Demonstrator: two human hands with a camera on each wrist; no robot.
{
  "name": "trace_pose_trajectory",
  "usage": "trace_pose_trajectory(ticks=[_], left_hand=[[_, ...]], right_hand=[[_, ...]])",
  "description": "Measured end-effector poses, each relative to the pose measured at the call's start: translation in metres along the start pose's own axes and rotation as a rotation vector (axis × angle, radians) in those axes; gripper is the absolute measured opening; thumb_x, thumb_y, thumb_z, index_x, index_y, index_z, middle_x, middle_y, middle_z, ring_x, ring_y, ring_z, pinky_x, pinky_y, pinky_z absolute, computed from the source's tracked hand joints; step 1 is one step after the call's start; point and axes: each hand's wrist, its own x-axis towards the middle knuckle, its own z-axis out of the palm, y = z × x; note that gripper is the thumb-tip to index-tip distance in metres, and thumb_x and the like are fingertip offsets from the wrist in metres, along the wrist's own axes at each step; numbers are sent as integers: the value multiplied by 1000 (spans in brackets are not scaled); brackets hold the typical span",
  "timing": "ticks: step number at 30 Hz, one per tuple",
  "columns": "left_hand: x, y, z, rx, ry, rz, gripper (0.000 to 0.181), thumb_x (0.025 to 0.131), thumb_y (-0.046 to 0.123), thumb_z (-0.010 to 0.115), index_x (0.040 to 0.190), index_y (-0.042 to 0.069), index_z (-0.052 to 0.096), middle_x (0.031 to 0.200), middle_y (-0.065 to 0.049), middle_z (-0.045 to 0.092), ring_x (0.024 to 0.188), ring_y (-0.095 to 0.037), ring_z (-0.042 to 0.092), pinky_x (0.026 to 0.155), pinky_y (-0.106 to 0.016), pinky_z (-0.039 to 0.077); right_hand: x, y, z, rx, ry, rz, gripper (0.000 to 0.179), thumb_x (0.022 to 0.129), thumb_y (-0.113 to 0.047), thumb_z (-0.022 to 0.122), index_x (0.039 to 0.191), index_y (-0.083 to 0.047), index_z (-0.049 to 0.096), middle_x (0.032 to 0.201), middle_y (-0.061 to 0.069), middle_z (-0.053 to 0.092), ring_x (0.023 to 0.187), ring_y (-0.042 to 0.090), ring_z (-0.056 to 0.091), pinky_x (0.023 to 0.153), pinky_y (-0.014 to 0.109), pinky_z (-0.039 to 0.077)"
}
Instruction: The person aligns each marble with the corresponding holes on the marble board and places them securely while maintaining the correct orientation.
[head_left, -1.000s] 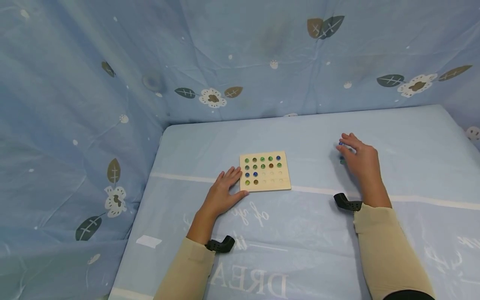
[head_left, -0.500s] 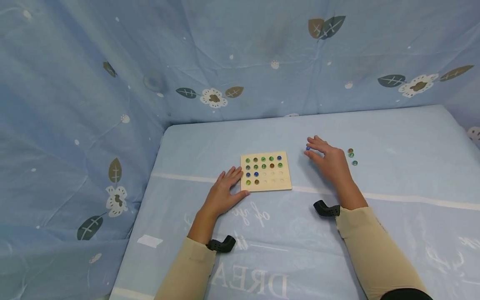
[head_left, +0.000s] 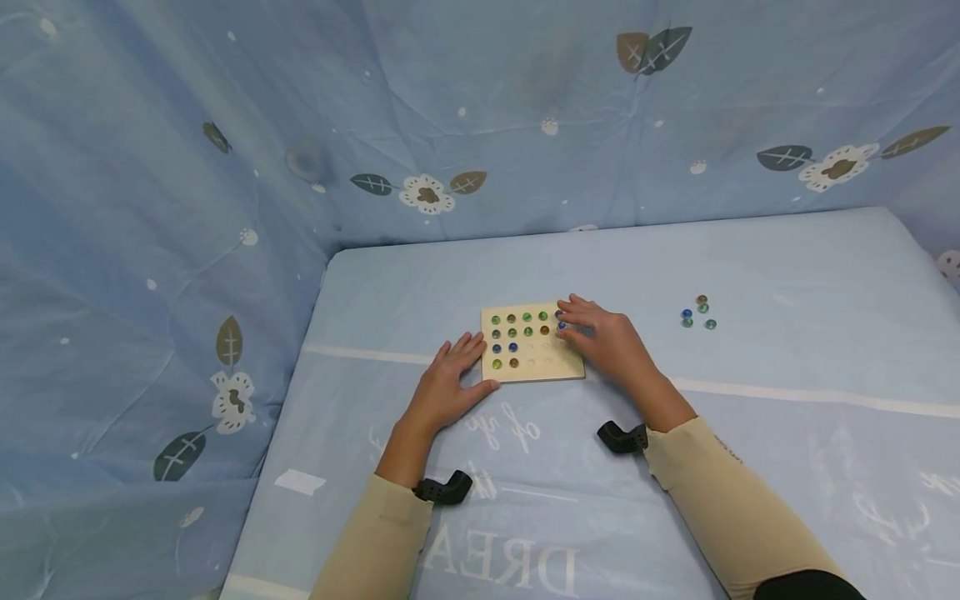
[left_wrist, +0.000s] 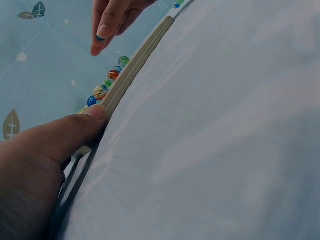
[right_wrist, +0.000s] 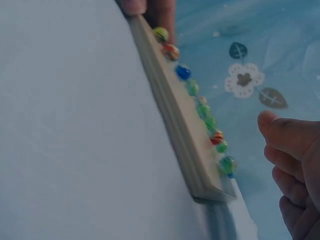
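Observation:
A wooden board (head_left: 543, 372) with rows of small hollows lies on the table, and glass marbles in green, blue and brown sit in its far rows and at its left. Bare hollows show at its near right. Along the left edge my left hand (head_left: 446, 387) rests with spread fingers; its thumb (left_wrist: 92, 114) touches the board's near edge in the left wrist view. My right hand (head_left: 611, 337) is over the board's right side, pinching a blue marble (left_wrist: 101, 38) between thumb and fingertips. In the right wrist view that marble is hidden behind the hand.
Several loose marbles (head_left: 703, 308) lie in a cluster on the table, right of the board. A patterned blue cloth (head_left: 525, 158) hangs behind the table and on its left. A white patch (head_left: 299, 482) is at the near left.
My right hand has carried the blue marble leftward from the loose cluster to above the board's right side, uncovering the marbles there. My left hand has stayed at the board's edge.

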Motion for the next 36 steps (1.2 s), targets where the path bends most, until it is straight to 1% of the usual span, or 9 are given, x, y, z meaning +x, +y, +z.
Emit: trace_pose_trajectory(ticks=[4, 9, 15, 19, 22, 26, 29, 32, 36], left_hand=[[0, -1, 0, 0, -6, -6, 77, 82, 58, 62, 145, 22, 37, 150, 16, 29, 142, -6, 22, 120, -34, 12], [0, 0, 0, 3, -7, -18, 77, 82, 58, 62, 145, 22, 37, 150, 16, 29, 142, -6, 21, 120, -34, 12], [0, 1, 2, 10, -19, -21, 77, 82, 59, 61, 145, 23, 36, 150, 16, 28, 142, -6, 21, 120, -35, 13], [-1, 1, 2, 27, -18, -25, 77, 82, 60, 61, 145, 24, 36, 150, 17, 28, 142, -6, 21, 120, -35, 13], [0, 1, 0, 29, -11, -20, 77, 82, 59, 61, 145, 24, 36, 150, 16, 29, 142, -6, 21, 120, -35, 14], [-1, 0, 0, 29, -13, -17, 76, 82, 59, 61, 145, 24, 36, 150, 16, 29, 142, -6, 21, 120, -35, 14], [-1, -1, 0, 25, -13, -18, 76, 82, 58, 62, 145, 23, 37, 150, 16, 29, 142, -6, 22, 120, -36, 14], [0, -1, 0, 22, -8, -16, 76, 82, 58, 62, 145, 23, 37, 150, 16, 29, 142, -6, 22, 120, -35, 14], [1, -2, 1, 24, -3, -6, 76, 82, 58, 62, 145, 22, 38, 150, 16, 30, 141, -7, 24, 120, -35, 14]], right_hand=[[-1, -5, 8, -10, -51, -16, 36, 85, -25, 69, 117, -9, 68, 133, 5, 56, 131, 25, 44, 107, 49, 37], [-1, -8, 16, -33, -92, -46, 35, 87, -25, 68, 118, -10, 67, 133, 5, 56, 132, 24, 43, 108, 47, 37], [-5, -12, 18, -28, -98, -43, 36, 86, -25, 68, 118, -9, 67, 133, 5, 57, 132, 24, 44, 107, 47, 38], [-2, -15, 18, -20, -89, -52, 34, 86, -25, 69, 115, -9, 69, 131, 3, 58, 132, 22, 44, 107, 46, 38], [2, -19, 19, -13, -96, -37, 31, 86, -25, 69, 113, -9, 70, 131, 3, 58, 132, 22, 43, 108, 46, 38], [7, -24, 22, -20, -152, 20, 32, 87, -25, 68, 114, -10, 69, 134, 4, 56, 134, 22, 40, 109, 48, 35], [10, -26, 25, -35, -186, 46, 33, 87, -25, 68, 117, -10, 68, 136, 3, 54, 136, 22, 38, 110, 49, 34], [11, -26, 27, -39, -189, 42, 33, 87, -25, 67, 117, -11, 68, 137, 2, 53, 137, 22, 37, 109, 48, 34], [11, -23, 31, -32, -172, 7, 31, 87, -26, 67, 114, -11, 70, 137, 4, 53, 137, 22, 36, 109, 48, 36]])
